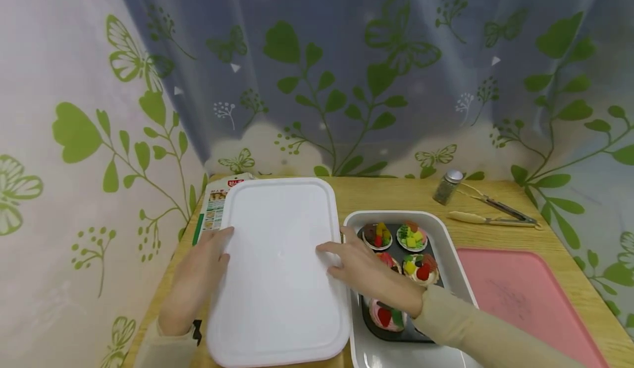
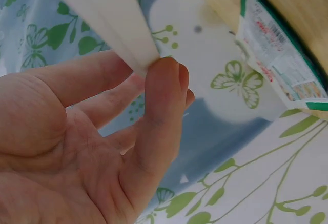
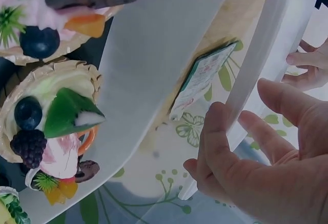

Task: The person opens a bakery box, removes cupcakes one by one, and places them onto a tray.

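A white rectangular plastic lid [image 1: 279,252] with rounded corners is held up between both hands, left of the middle. At its left edge, my left hand [image 1: 195,274] pinches the rim; the left wrist view shows the thumb and fingers meeting at the lid's edge [image 2: 115,21]. My right hand [image 1: 364,266] grips the opposite edge, its thumb and fingers on either side of the rim in the right wrist view. Beside the lid stands a white tray [image 1: 458,263], partly under my right forearm. Inside it, a dark muffin pan [image 1: 383,335] carries several decorated toy tarts [image 1: 421,269].
A printed packet [image 1: 213,214] lies behind the lid's left edge. At the back right are a glass shaker [image 1: 447,186] and tongs [image 1: 495,219]. A pink board [image 1: 525,291] lies right of the tray. Patterned curtains [image 1: 337,82] border the wooden table [image 1: 376,192].
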`<state>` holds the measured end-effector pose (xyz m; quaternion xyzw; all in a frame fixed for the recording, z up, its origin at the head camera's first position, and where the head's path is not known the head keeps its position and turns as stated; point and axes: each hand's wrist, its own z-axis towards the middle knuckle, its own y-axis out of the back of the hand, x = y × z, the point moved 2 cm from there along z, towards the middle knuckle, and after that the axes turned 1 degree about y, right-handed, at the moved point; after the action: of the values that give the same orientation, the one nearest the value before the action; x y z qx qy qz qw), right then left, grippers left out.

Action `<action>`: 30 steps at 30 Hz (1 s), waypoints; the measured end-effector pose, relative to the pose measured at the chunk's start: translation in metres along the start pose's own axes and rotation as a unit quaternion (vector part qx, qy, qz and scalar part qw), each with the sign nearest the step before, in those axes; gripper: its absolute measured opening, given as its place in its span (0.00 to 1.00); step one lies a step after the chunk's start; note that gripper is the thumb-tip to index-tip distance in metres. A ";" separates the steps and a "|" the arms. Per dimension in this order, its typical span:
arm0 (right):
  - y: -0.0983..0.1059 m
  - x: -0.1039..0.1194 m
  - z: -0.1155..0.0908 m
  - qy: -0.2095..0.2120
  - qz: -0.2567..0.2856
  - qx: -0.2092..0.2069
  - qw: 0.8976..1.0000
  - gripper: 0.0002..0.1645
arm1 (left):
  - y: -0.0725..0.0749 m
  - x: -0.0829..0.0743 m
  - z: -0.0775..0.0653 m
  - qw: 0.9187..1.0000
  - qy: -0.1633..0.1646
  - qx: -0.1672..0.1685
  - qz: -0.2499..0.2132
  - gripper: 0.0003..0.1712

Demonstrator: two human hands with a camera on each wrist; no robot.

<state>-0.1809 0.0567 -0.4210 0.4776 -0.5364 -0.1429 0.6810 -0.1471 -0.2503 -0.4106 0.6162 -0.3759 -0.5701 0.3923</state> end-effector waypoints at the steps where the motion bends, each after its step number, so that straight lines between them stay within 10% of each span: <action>1: -0.001 0.000 0.000 0.001 0.002 0.004 1.000 0.25 | -0.002 0.002 0.000 1.000 -0.002 0.000 0.004 0.32; 30: -0.029 0.005 0.004 -0.015 0.023 0.112 0.993 0.27 | -0.037 0.025 0.003 0.999 0.007 0.008 0.034 0.34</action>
<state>-0.1732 0.0365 -0.4412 0.5363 -0.5703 -0.0731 0.6179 -0.1474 -0.2584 -0.4553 0.6100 -0.3988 -0.5492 0.4088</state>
